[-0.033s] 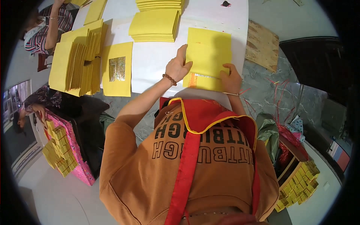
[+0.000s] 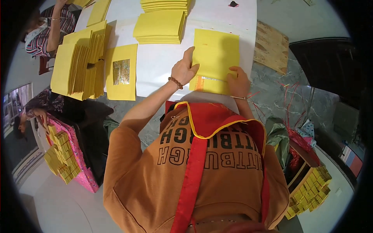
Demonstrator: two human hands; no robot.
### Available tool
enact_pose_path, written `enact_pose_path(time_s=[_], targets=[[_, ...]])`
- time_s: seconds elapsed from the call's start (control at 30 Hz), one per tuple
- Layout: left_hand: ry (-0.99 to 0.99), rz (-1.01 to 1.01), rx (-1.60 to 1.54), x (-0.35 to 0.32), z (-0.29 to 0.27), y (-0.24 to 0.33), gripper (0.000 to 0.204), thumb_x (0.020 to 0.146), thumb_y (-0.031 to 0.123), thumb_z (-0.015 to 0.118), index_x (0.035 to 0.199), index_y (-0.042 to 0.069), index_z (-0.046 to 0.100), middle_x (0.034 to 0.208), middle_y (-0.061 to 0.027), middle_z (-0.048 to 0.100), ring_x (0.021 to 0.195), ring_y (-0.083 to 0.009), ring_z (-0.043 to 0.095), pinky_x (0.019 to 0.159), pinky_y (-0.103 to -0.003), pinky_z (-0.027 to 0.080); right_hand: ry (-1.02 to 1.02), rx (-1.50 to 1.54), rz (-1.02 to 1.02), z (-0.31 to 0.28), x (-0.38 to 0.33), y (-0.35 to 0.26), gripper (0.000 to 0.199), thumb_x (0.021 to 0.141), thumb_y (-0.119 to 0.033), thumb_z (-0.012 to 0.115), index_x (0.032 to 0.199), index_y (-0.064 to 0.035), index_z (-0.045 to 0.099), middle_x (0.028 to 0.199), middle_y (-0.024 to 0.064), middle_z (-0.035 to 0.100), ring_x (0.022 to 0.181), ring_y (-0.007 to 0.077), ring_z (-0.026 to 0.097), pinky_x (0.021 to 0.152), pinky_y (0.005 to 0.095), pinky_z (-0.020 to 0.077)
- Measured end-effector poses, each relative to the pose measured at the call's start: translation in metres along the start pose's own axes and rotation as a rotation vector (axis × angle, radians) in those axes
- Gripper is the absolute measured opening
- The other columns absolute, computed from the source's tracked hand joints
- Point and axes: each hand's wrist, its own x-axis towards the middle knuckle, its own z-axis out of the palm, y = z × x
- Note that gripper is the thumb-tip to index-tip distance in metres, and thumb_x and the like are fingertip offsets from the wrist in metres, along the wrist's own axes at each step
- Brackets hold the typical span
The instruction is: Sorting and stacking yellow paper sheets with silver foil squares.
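Note:
A folded yellow paper sheet [image 2: 216, 52] lies on the white-topped table in front of me. Below its folded edge shows a yellow strip with an orange patch and a sliver of silver foil. My left hand [image 2: 182, 70], a beaded bracelet at its wrist, rests along the sheet's left edge, index finger stretched forward and thumb apart at the edge. At the lower right corner, my right hand [image 2: 239, 82] pinches the sheet's edge with bent fingers; part of its grip is hidden. Left of my hands lies a yellow sheet with a foil square [image 2: 121, 72].
Stacks of folded yellow paper stand on the white table [image 2: 155, 70]: a tall pile [image 2: 75, 66] at left, a neat one [image 2: 159, 27] ahead. Other people work at left. Bundled yellow paper [image 2: 64, 153] sits on a pink-edged table; more bundles [image 2: 311, 190] are at lower right.

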Motion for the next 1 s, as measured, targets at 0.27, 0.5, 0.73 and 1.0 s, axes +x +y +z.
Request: enact_pose_path(time_s=[0.27,0.5,0.73,1.0], targets=[[0.364,0.468,0.54,-0.007,0.0,0.0,0.051,0.075,0.017,0.064,0.123,0.014,0.047,0.103,-0.0122,0.055,0.094,-0.0272,0.051,0.077,-0.041,0.04,0.062,-0.281,-0.042,0.004,-0.008,-0.007,0.025,0.069,-0.031,0.065,0.091,-0.021,0.063,0.104,0.0018,0.054,0.096,0.0233,0.049,0.078,0.0418,0.0321],[0.061,0.95,0.624,-0.009,0.014,0.005,0.043,0.071,0.008,0.055,0.113,0.008,0.054,0.104,-0.0069,0.053,0.096,-0.0229,0.049,0.081,-0.034,0.038,0.094,-0.253,-0.057,0.008,-0.009,0.004,0.026,0.069,-0.035,0.067,0.091,-0.0218,0.063,0.129,0.0059,0.043,0.12,0.0259,0.037,0.089,0.0487,0.026],[-0.047,0.982,0.748,-0.009,0.013,0.007,0.031,0.071,0.013,0.054,0.1,0.002,0.057,0.097,-0.0093,0.055,0.091,-0.0233,0.053,0.076,-0.033,0.044,-0.078,-0.509,-0.327,0.009,-0.014,-0.014,0.043,0.082,-0.036,0.054,0.123,-0.0266,0.051,0.14,0.0052,0.035,0.133,0.0259,0.026,0.101,0.0617,0.0113],[-0.065,1.018,0.821,-0.007,0.014,0.011,0.022,0.069,0.014,0.054,0.087,0.001,0.058,0.085,-0.0092,0.052,0.083,-0.0224,0.051,0.074,-0.032,0.045,-0.098,-0.388,-0.384,0.017,-0.017,-0.013,0.043,0.084,-0.034,0.053,0.125,-0.0251,0.05,0.138,0.0057,0.038,0.13,0.0291,0.029,0.094,0.0698,0.015]])
